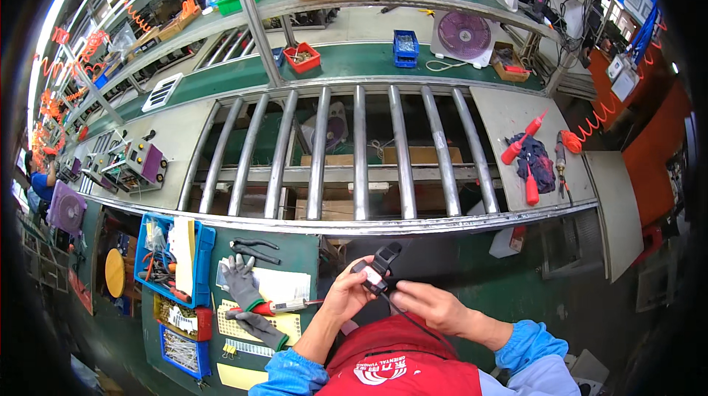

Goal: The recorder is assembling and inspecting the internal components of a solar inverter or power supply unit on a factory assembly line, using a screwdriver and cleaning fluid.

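Near the front of the roller conveyor, my left hand (pixel 341 297) grips a small black device (pixel 389 253) with a pale patch on its side. From the device a black cable (pixel 402 313) runs down over my red apron (pixel 391 352). Just to the right, my right hand (pixel 436 309) has its fingers stretched out toward the device and cable. Whether its fingertips touch the cable I cannot tell. On the bench to my left lie grey-green work gloves (pixel 242 284), a red-handled screwdriver (pixel 276 307) and black-handled pliers (pixel 255 250).
Steel conveyor rollers (pixel 360 153) stretch across in front of me. A blue tool bin (pixel 206 259) and a blue bin of white parts (pixel 184 352) stand at left. Red bottles (pixel 532 186) lie beside a dark rag (pixel 537 160) at right. A metal-framed machine (pixel 136 166) sits far left.
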Action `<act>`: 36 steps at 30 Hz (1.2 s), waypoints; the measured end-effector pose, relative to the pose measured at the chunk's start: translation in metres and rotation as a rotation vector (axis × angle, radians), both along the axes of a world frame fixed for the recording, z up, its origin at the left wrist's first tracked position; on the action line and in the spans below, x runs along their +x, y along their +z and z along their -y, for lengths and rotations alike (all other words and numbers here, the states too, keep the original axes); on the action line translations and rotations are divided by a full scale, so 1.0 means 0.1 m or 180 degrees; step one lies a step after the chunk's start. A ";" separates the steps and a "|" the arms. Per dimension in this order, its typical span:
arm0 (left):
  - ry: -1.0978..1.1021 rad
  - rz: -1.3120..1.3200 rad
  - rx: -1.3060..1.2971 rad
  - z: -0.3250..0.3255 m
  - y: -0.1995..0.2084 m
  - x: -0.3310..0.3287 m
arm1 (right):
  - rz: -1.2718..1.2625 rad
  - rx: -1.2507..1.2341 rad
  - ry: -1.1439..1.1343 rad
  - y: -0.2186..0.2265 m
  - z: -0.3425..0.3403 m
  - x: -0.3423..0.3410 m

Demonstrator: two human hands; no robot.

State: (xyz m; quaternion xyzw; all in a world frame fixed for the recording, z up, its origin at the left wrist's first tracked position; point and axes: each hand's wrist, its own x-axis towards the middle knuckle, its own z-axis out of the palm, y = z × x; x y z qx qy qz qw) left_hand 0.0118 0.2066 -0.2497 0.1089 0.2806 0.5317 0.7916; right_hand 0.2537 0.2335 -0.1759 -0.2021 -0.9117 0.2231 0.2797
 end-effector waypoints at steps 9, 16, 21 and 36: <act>0.0159 -0.0246 0.0271 0.17 0.25 -0.05 | -0.1484 -0.3196 -0.1104 -0.31 -0.15 -0.54; 0.0099 0.0075 0.0228 0.32 0.30 -0.05 | -0.1354 -0.2912 -0.0905 -0.25 -0.33 -0.65; 0.0367 0.0335 -0.0053 0.40 0.16 -0.05 | -0.1170 -0.1938 -0.1697 -0.07 -0.24 -0.76; 0.0212 -0.0765 0.0164 0.40 0.42 -0.03 | -0.2023 -0.6389 0.0106 -0.26 -0.33 -0.63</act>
